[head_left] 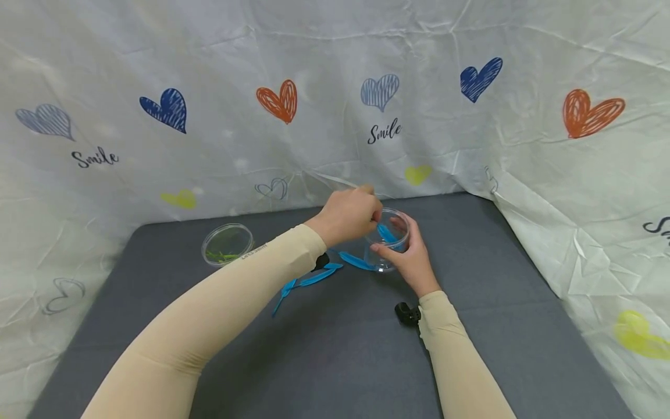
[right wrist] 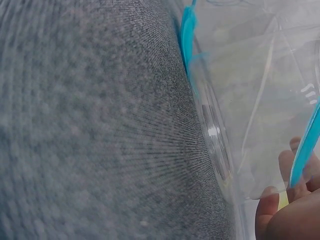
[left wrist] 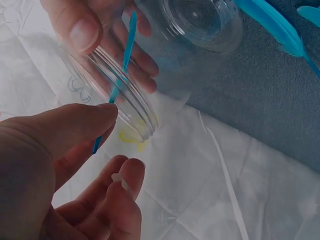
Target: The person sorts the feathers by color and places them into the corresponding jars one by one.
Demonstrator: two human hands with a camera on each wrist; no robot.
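Note:
My right hand (head_left: 413,253) grips a clear plastic jar (left wrist: 145,120) round its side, thumb near the rim. The jar stands on the grey cloth, mouth upward. Above its mouth, my left hand (head_left: 348,212) pinches the quill of a blue feather (left wrist: 129,42) between thumb and forefinger. The feather's vane points down inside the jar and shows through the wall in the right wrist view. The left hand's other fingers are curled. More blue feathers (head_left: 314,278) lie on the cloth left of the jar, one with its end right by the base.
At the back left stands a round clear container (head_left: 228,226) with green feathers (head_left: 220,256) inside. The grey cloth (head_left: 324,361) covers the table. A white curtain (head_left: 324,52) printed with hearts hangs behind and at the sides, close beyond the jar.

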